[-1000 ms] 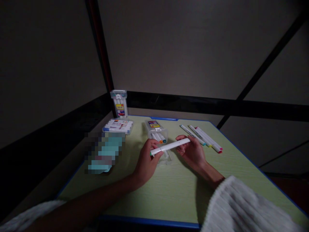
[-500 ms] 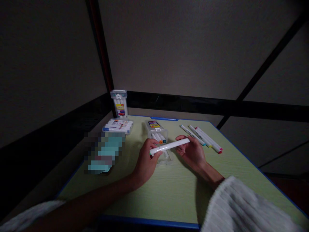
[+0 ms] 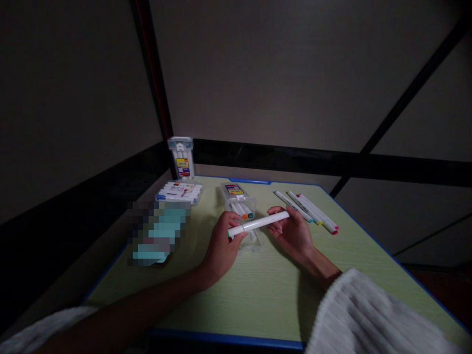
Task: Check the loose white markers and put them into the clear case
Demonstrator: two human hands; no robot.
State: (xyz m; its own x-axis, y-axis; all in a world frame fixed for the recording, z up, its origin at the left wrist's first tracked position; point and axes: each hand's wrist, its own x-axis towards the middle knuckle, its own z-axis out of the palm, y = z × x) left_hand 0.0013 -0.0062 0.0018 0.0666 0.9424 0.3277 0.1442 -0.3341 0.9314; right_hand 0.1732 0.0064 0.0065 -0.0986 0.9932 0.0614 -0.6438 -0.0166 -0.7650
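Table (image 3: 258, 305): green top, blue rim. Tabletop stretches from below both hands to the near edge, and from the right forearm to the right edge. Wall (image 3: 276, 98) stands close behind the far edge. Loose pens (image 3: 317, 211) lie just beyond the right hand (image 3: 295, 236); box (image 3: 239, 197) sits ahead, between the hands; pixelated item (image 3: 162, 241) near the left edge.

Pen (image 3: 263, 222): held above the table, in front of the box, slanting up toward the right. Left hand (image 3: 223, 246): thumb and fingers pinch it near its green end, forearm reaching in from lower left. Right hand: palm turned inward, fingers curled at the other end; pinch or light contact, cannot tell.
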